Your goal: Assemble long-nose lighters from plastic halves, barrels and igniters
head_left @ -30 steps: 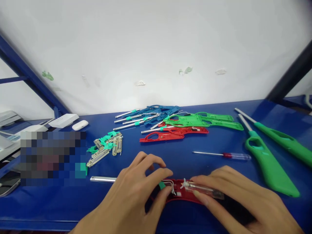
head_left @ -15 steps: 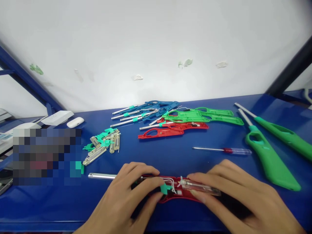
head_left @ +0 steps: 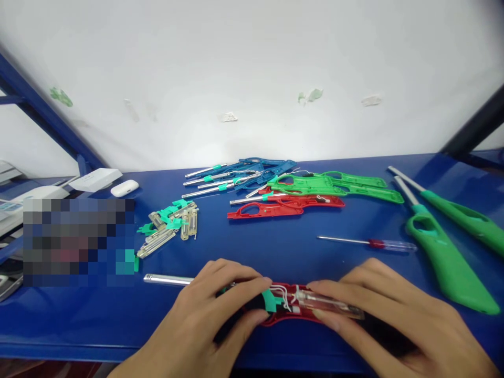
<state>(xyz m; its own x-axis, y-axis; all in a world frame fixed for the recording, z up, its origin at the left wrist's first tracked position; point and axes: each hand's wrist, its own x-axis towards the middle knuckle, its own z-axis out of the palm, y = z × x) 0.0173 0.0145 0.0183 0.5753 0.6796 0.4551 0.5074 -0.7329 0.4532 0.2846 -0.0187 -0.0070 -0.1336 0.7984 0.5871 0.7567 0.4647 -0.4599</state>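
A red lighter half-shell (head_left: 293, 318) lies inner side up near the table's front edge, its metal tube (head_left: 168, 279) pointing left. My left hand (head_left: 220, 310) pinches the green trigger (head_left: 270, 300) in the shell's middle; its palm hides part of the shell. Thin white wires (head_left: 284, 294) curl beside the trigger. On the right, a clear fuel tank (head_left: 328, 303) sits over the shell's handle end. Thumb and fingers of my right hand (head_left: 397, 310) grip that tank and the shell's edges.
Blue (head_left: 271, 170), green (head_left: 307, 185) and red shells (head_left: 268, 211) lie at the back. Clear tanks with green triggers (head_left: 169, 226) are piled left. A screwdriver (head_left: 378, 244) and two green lighters (head_left: 449, 262) lie right. A white case (head_left: 125, 188) is back left.
The green trigger shows more of its curved part between my left fingertips. Both hands stay on the red lighter. The whole view has shifted slightly.
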